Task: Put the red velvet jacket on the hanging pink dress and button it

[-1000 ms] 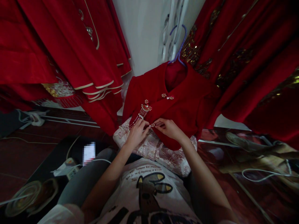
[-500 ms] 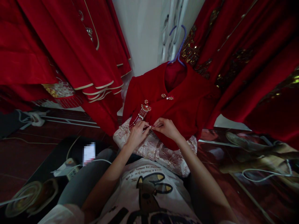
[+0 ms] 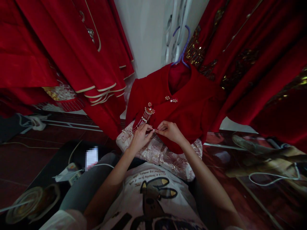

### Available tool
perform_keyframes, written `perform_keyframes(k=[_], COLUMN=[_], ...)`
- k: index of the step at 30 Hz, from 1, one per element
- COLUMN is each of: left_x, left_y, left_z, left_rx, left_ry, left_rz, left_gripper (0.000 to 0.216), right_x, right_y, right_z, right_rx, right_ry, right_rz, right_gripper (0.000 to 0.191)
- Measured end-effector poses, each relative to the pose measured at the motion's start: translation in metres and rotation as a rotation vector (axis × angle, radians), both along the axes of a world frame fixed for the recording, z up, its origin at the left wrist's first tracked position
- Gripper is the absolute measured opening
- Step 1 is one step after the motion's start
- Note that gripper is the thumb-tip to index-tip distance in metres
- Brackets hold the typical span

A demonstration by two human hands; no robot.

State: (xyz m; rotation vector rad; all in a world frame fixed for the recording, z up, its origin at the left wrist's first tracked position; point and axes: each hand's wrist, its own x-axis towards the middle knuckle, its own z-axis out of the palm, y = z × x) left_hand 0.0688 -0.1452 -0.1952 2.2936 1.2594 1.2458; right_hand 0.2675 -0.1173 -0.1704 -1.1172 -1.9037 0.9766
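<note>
A red jacket [image 3: 189, 111] with a V neckline lies over my lap on a purple hanger [image 3: 184, 51]. Its front carries a beaded flower clasp [image 3: 171, 99] and a tasselled brooch [image 3: 148, 114] with hanging bead strings. Below these, my left hand [image 3: 141, 137] and my right hand [image 3: 170, 131] meet at the jacket's front, both closed in a pinch. Between their fingertips shows a small pale beaded ornament [image 3: 154, 130], mostly hidden by the fingers. Pale pink brocade cloth [image 3: 165, 156] with a metallic sheen lies beneath the jacket, across my lap.
Red garments [image 3: 72, 48] hang at the left, and gold-sequined red garments [image 3: 251, 64] at the right. A dark low surface at the left bears a lidded cup [image 3: 25, 204] with a straw, a power strip [image 3: 74, 174] and a blurred-out bright item. A white cable [image 3: 271, 184] loops at the right.
</note>
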Motion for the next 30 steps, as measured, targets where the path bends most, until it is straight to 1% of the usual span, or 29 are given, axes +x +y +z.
perform_keyframes(k=[7,11,13,16,19,22,26,30], left_x=[0.004,0.004,0.004,0.003,0.003,0.004,0.002,0.001], left_y=[0.000,0.000,0.001,0.001,0.001,0.001,0.001,0.002], left_z=[-0.006,-0.003,0.000,0.001,-0.002,-0.003,-0.002,-0.002], left_rx=[-0.083,-0.081,-0.063,-0.035,-0.012,-0.001,0.015,-0.021], left_ry=[-0.105,-0.134,-0.112,-0.039,0.005,0.036,0.029,0.001], left_rz=[0.030,0.056,0.045,0.007,0.031,0.042,0.041,0.035], left_gripper=[0.005,0.009,0.012,0.009,0.012,0.011,0.006,0.005], right_x=[-0.004,-0.004,-0.004,-0.004,-0.005,-0.005,-0.004,-0.003], right_y=[-0.003,-0.003,-0.003,-0.004,-0.007,-0.010,-0.009,-0.005], right_z=[0.002,0.003,0.002,0.003,0.006,0.009,0.009,0.003], right_rx=[0.017,0.017,0.021,0.025,0.017,-0.010,0.012,0.032], right_ry=[0.005,-0.003,-0.006,-0.030,-0.085,-0.108,-0.102,-0.079], right_rz=[-0.007,-0.006,-0.003,-0.007,-0.017,0.005,0.019,0.022], right_gripper=[0.014,0.013,0.012,0.010,0.008,0.010,0.011,0.011])
